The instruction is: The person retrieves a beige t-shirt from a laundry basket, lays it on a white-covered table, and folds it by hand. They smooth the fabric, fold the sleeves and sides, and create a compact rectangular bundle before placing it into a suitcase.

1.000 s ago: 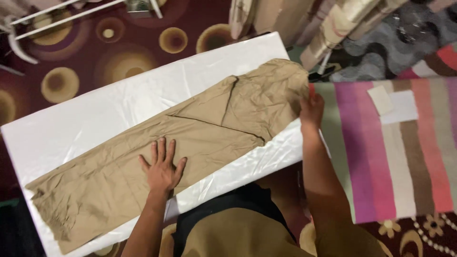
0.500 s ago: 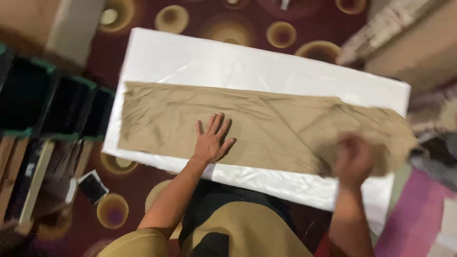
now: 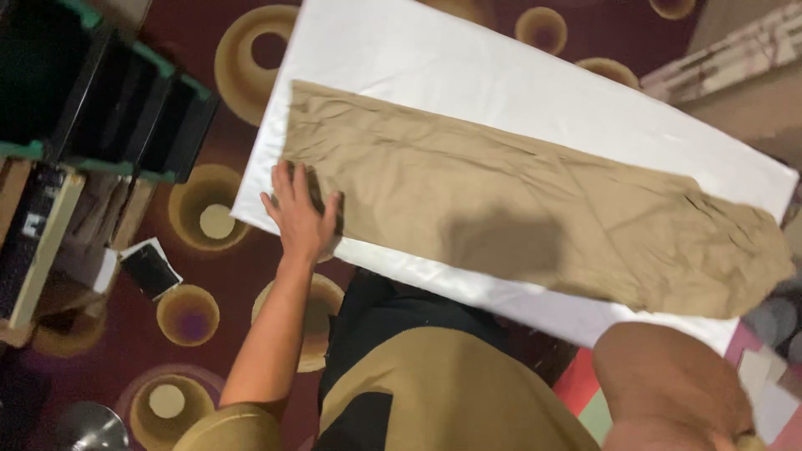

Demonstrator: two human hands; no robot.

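Tan trousers (image 3: 518, 200) lie flat and lengthwise on a white padded board (image 3: 518, 83), leg ends to the left, waist to the right, where the cloth hangs slightly over the board's edge. My left hand (image 3: 299, 213) rests palm down with fingers spread on the near corner of the leg ends, holding nothing. Only my right arm (image 3: 668, 384) shows, blurred and close to the camera at the bottom right; its hand is out of sight. A dark shadow falls on the trousers' middle.
The board stands over a dark red carpet with gold circles (image 3: 209, 217). Dark shelving with green edges (image 3: 109, 108) stands at the left, with a small dark flat item (image 3: 150, 269) on the floor beside it. Light furniture (image 3: 735, 58) is at the upper right.
The view swung left along the board. My left hand slid from the middle of the trousers to the leg ends. My right hand left the waist area and went out of view.
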